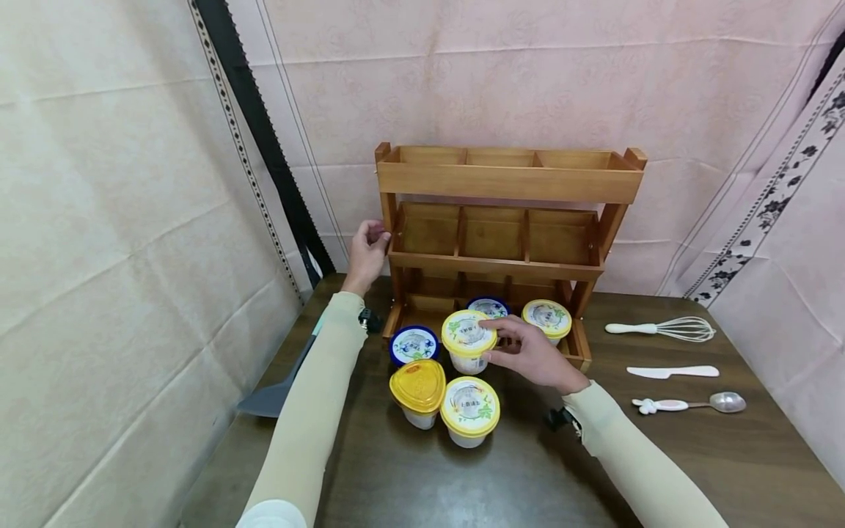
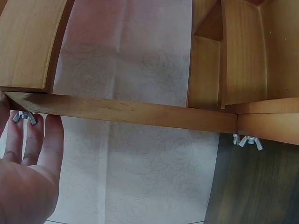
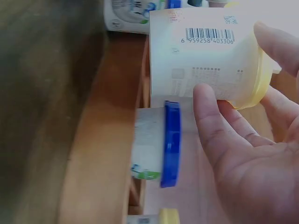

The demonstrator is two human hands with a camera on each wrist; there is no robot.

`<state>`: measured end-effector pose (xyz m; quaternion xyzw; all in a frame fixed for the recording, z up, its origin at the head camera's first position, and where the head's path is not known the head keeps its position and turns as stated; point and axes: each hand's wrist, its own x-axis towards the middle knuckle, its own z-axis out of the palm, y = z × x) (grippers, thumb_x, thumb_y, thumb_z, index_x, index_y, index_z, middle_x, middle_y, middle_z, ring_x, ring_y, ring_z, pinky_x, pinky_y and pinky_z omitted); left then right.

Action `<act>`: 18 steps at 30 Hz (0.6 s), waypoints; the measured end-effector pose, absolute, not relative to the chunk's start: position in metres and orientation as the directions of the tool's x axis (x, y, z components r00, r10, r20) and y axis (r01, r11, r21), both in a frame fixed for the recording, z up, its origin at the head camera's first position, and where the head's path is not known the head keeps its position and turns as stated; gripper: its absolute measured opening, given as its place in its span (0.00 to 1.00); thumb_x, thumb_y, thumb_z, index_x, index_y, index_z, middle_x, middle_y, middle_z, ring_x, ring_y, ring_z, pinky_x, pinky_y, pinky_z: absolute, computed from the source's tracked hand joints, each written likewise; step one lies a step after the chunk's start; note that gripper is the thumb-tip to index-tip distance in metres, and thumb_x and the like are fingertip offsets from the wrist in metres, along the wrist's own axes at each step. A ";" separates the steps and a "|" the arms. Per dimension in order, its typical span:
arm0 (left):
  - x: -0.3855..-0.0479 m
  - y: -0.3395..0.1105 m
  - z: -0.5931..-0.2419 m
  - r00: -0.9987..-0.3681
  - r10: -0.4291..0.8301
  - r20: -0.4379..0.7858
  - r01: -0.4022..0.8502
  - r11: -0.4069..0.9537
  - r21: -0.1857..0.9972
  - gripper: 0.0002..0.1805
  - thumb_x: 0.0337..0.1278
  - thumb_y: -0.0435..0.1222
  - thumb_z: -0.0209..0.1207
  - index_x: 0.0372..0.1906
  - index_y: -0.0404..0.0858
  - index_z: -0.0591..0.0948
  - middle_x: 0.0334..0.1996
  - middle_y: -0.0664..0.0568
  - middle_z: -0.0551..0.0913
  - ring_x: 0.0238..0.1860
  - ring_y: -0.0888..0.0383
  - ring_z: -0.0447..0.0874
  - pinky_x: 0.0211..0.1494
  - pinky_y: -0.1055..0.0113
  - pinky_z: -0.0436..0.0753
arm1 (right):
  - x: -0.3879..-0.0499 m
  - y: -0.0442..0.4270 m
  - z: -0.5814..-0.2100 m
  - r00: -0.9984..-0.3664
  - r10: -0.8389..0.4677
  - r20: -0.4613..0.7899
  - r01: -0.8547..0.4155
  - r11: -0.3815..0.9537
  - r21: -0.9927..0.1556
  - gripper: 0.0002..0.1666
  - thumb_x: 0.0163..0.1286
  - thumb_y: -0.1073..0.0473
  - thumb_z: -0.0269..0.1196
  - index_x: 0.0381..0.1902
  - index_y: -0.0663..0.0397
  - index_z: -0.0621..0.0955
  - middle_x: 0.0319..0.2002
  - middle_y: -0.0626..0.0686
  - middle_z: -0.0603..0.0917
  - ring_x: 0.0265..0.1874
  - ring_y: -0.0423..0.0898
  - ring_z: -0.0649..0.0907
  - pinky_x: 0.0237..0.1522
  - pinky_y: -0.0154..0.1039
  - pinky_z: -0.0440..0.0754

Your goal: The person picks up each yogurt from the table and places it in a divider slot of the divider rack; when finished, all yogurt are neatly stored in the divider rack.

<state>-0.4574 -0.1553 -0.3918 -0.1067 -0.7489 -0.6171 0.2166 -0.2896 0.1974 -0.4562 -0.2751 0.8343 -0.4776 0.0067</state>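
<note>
My left hand is at the left post of a wooden three-tier rack, thumb and fingertips against it beside a wing nut. In my right hand is a white tub with a yellow lid, gripped between thumb and fingers in front of the rack's bottom tier. The right wrist view shows its barcode side. A blue-lidded tub and another yellow-lidded tub sit in that tier. On the table stand a blue-lidded tub, a yellow tub with a pointed lid and a round yellow-lidded tub.
A whisk, a white knife and a spoon lie at the right on the dark table. Partly behind my left forearm is a grey spatula. Pale cloth hangs behind and at both sides.
</note>
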 end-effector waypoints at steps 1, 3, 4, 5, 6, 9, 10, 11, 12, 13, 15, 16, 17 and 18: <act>-0.457 -0.155 -0.392 -0.884 -0.109 0.454 0.425 0.217 0.879 0.13 0.79 0.37 0.59 0.61 0.41 0.78 0.57 0.46 0.81 0.56 0.52 0.78 0.58 0.61 0.79 | -0.290 0.197 -0.454 -0.849 -0.462 0.258 -0.457 0.393 -0.798 0.31 0.69 0.45 0.74 0.69 0.37 0.81 0.63 0.48 0.81 0.58 0.55 0.83 0.51 0.45 0.88; -0.457 -0.156 -0.392 -0.885 -0.111 0.453 0.424 0.214 0.880 0.13 0.79 0.36 0.59 0.61 0.41 0.78 0.57 0.46 0.81 0.56 0.52 0.78 0.59 0.60 0.79 | -0.292 0.195 -0.449 -0.850 -0.453 0.268 -0.460 0.390 -0.798 0.31 0.69 0.45 0.75 0.69 0.37 0.81 0.63 0.48 0.82 0.57 0.55 0.84 0.49 0.42 0.88; -0.457 -0.156 -0.392 -0.884 -0.112 0.453 0.424 0.214 0.880 0.13 0.79 0.36 0.59 0.61 0.41 0.78 0.56 0.46 0.81 0.56 0.52 0.78 0.59 0.60 0.79 | -0.293 0.193 -0.447 -0.851 -0.450 0.271 -0.459 0.386 -0.800 0.31 0.69 0.46 0.75 0.69 0.37 0.81 0.63 0.48 0.82 0.57 0.54 0.84 0.49 0.41 0.88; -0.457 -0.156 -0.392 -0.884 -0.113 0.454 0.424 0.216 0.880 0.13 0.79 0.36 0.59 0.61 0.41 0.78 0.56 0.46 0.81 0.56 0.52 0.78 0.58 0.60 0.80 | -0.294 0.192 -0.445 -0.852 -0.445 0.275 -0.459 0.380 -0.803 0.31 0.69 0.46 0.75 0.69 0.38 0.81 0.63 0.49 0.82 0.57 0.54 0.84 0.49 0.40 0.89; -0.457 -0.156 -0.392 -0.884 -0.113 0.453 0.423 0.217 0.880 0.13 0.79 0.37 0.59 0.61 0.41 0.78 0.56 0.47 0.81 0.56 0.53 0.78 0.58 0.61 0.80 | -0.295 0.190 -0.443 -0.853 -0.440 0.280 -0.460 0.381 -0.802 0.31 0.69 0.46 0.75 0.69 0.38 0.81 0.63 0.48 0.82 0.57 0.53 0.84 0.49 0.40 0.89; -0.457 -0.156 -0.392 -0.881 -0.113 0.458 0.428 0.219 0.877 0.13 0.79 0.37 0.59 0.61 0.41 0.78 0.56 0.47 0.81 0.56 0.53 0.78 0.58 0.61 0.80 | -0.299 0.184 -0.440 -0.854 -0.427 0.298 -0.467 0.376 -0.801 0.31 0.70 0.48 0.74 0.69 0.40 0.81 0.64 0.50 0.81 0.61 0.52 0.84 0.54 0.42 0.89; -0.457 -0.156 -0.392 -0.882 -0.112 0.459 0.428 0.220 0.876 0.13 0.79 0.37 0.59 0.61 0.41 0.78 0.57 0.47 0.81 0.56 0.53 0.78 0.58 0.61 0.80 | -0.300 0.182 -0.439 -0.855 -0.421 0.303 -0.468 0.373 -0.801 0.32 0.70 0.48 0.75 0.69 0.41 0.81 0.64 0.51 0.81 0.61 0.53 0.84 0.55 0.44 0.89; -0.457 -0.156 -0.392 -0.881 -0.111 0.460 0.429 0.219 0.876 0.13 0.79 0.37 0.59 0.61 0.41 0.78 0.57 0.47 0.81 0.56 0.53 0.78 0.58 0.61 0.80 | -0.302 0.180 -0.439 -0.856 -0.414 0.309 -0.469 0.374 -0.800 0.32 0.70 0.48 0.74 0.70 0.41 0.80 0.64 0.51 0.81 0.61 0.53 0.84 0.56 0.45 0.89; -0.457 -0.156 -0.392 -0.881 -0.111 0.460 0.430 0.218 0.876 0.13 0.79 0.37 0.59 0.61 0.41 0.78 0.57 0.47 0.81 0.56 0.53 0.78 0.58 0.61 0.79 | -0.303 0.178 -0.439 -0.856 -0.410 0.314 -0.471 0.372 -0.800 0.32 0.70 0.49 0.74 0.70 0.42 0.80 0.64 0.52 0.81 0.62 0.55 0.84 0.56 0.46 0.89; -0.457 -0.156 -0.392 -0.882 -0.111 0.458 0.428 0.216 0.877 0.13 0.79 0.37 0.59 0.61 0.40 0.78 0.57 0.46 0.81 0.56 0.53 0.78 0.59 0.61 0.79 | -0.305 0.176 -0.438 -0.858 -0.405 0.316 -0.469 0.367 -0.803 0.32 0.70 0.49 0.74 0.70 0.43 0.80 0.64 0.53 0.81 0.62 0.56 0.84 0.57 0.47 0.88; -0.457 -0.155 -0.392 -0.884 -0.111 0.453 0.424 0.216 0.880 0.13 0.79 0.37 0.59 0.61 0.41 0.78 0.57 0.46 0.81 0.56 0.53 0.78 0.59 0.61 0.79 | -0.308 0.171 -0.438 -0.863 -0.393 0.318 -0.462 0.359 -0.811 0.33 0.70 0.49 0.74 0.71 0.43 0.80 0.64 0.53 0.81 0.63 0.58 0.84 0.57 0.49 0.88; -0.458 -0.155 -0.392 -0.885 -0.111 0.451 0.421 0.217 0.881 0.13 0.79 0.37 0.59 0.61 0.41 0.78 0.57 0.46 0.81 0.56 0.53 0.78 0.59 0.61 0.80 | -0.310 0.169 -0.438 -0.865 -0.388 0.319 -0.459 0.353 -0.815 0.33 0.70 0.49 0.74 0.71 0.43 0.79 0.64 0.53 0.81 0.64 0.59 0.83 0.57 0.49 0.88; -0.457 -0.155 -0.392 -0.886 -0.112 0.450 0.420 0.217 0.881 0.14 0.79 0.37 0.59 0.61 0.40 0.78 0.57 0.46 0.81 0.56 0.53 0.78 0.59 0.61 0.80 | -0.312 0.167 -0.439 -0.868 -0.383 0.316 -0.453 0.348 -0.821 0.33 0.71 0.49 0.74 0.71 0.42 0.79 0.65 0.54 0.80 0.64 0.59 0.83 0.57 0.49 0.88; -0.457 -0.155 -0.392 -0.888 -0.112 0.447 0.417 0.218 0.883 0.14 0.79 0.38 0.59 0.61 0.41 0.78 0.57 0.46 0.81 0.56 0.53 0.78 0.59 0.62 0.80 | -0.314 0.165 -0.439 -0.871 -0.378 0.313 -0.446 0.344 -0.826 0.33 0.71 0.48 0.74 0.71 0.42 0.79 0.65 0.54 0.80 0.65 0.60 0.83 0.58 0.50 0.88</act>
